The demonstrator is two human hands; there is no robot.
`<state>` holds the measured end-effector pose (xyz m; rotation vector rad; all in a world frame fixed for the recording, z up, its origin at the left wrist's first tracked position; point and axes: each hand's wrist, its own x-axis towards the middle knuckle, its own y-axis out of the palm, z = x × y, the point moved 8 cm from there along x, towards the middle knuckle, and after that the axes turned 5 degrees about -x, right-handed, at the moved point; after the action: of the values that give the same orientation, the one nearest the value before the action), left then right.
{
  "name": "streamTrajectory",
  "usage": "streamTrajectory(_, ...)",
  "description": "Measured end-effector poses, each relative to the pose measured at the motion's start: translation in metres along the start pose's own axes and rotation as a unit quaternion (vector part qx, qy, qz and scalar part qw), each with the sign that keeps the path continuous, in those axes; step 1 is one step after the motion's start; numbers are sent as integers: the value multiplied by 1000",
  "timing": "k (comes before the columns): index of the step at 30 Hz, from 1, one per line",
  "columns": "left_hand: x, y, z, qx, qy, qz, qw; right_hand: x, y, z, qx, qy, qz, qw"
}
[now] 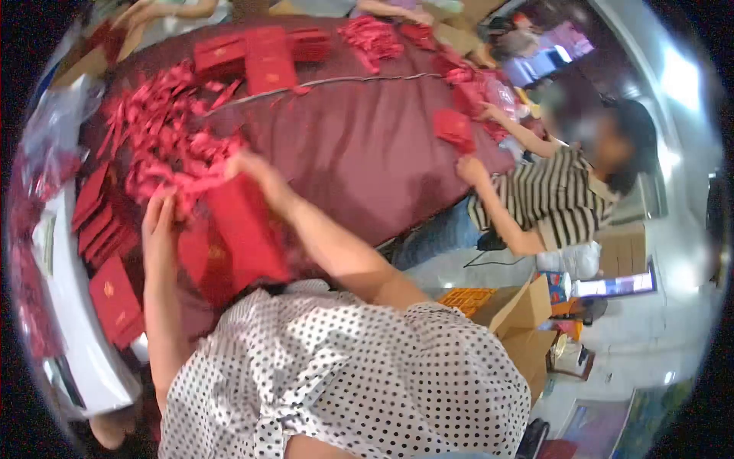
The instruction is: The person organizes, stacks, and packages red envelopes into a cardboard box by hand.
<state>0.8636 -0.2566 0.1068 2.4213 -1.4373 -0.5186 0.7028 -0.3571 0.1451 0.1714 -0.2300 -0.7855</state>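
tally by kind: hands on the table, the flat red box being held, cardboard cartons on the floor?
Person's own hands: 2, left hand, right hand
Co-worker's hands, striped sleeve: 2
Flat red box held: 1
Brown cardboard cartons: 2
Total: 7

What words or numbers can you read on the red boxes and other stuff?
None can be read.
The red boxes at the far side of the table carry small gold marks, too blurred to read.
The red box beside the left hand has a gold emblem, too small to read.
The red box at the right hand shows no legible text.
The cardboard box on the floor shows no readable print.
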Motion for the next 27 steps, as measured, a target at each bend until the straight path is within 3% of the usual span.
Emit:
streamTrajectory(1, 16, -20, 8, 175, 160, -11, 971, -1, -9, -22, 100, 67, -35, 992)
streamTrajectory(2, -3, 3, -6, 177, 124, -68, 974, -22, -5, -28, 176, 225, -149, 947)
streamTrajectory(3, -15, 5, -25, 292, 307, -101, 900, -29, -9, -50, 207, 253, -123, 937)
streamTrajectory(4, -35, 12, -42, 350, 375, -116, 851, -33, -11, -75, 236, 278, -96, 926)
streamTrajectory(6, -75, 52, -67, 452, 437, -64, 775, -43, 26, -73, 356, 269, 82, 891)
streamTrajectory(7, -91, 75, -77, 489, 475, -18, 731, -46, 18, -116, 386, 272, 31, 881)
streamTrajectory(9, -94, 96, -66, 527, 479, 60, 699, -57, 42, -99, 417, 358, -72, 832)
streamTrajectory(10, -78, 88, -45, 538, 363, 87, 756, -48, 41, -93, 335, 230, 37, 913)
streamTrajectory(11, -68, 77, -16, 538, 247, 110, 799, -53, 39, -115, 373, 280, 42, 884)
streamTrajectory(12, -65, 70, -7, 513, 235, 110, 818, -55, 42, -129, 409, 331, 44, 849)
streamTrajectory(13, -63, 63, -3, 517, 230, 107, 818, -53, 47, -124, 411, 294, 82, 859)
streamTrajectory(15, -55, 47, 8, 457, 157, 98, 870, -49, 31, -145, 410, 256, 90, 871)
streamTrajectory(16, -53, 48, 4, 448, 172, 119, 869, -49, 27, -127, 337, 272, 74, 898)
streamTrajectory(17, -50, 43, 7, 442, 106, 131, 881, -41, -3, -110, 94, 173, 20, 980)
streamTrajectory(18, -51, 39, 8, 434, 42, 142, 889, -33, -28, -87, -159, 58, -34, 985)
streamTrajectory(19, -53, 42, 4, 424, 99, 149, 888, -36, -64, -94, -168, 114, -129, 971)
streamTrajectory(20, -50, 37, 10, 426, 78, 159, 887, -44, -104, -105, -176, 168, -223, 944)
streamTrajectory(21, -46, 31, 16, 428, 57, 170, 886, -44, -137, -101, -297, 130, -261, 909)
streamTrajectory(22, -41, 28, 18, 431, 72, 172, 883, -39, -165, -109, -404, 49, -240, 881)
streamTrajectory(23, -35, 24, 24, 408, 59, 176, 894, -31, -172, -113, -405, 53, -242, 880)
streamTrajectory(25, -24, 24, 32, 354, 4, 180, 918, -21, -175, -109, -605, 100, -217, 760)
streamTrajectory(27, -10, 22, 41, 337, -29, 177, 924, -13, -170, -114, -655, 159, -228, 702)
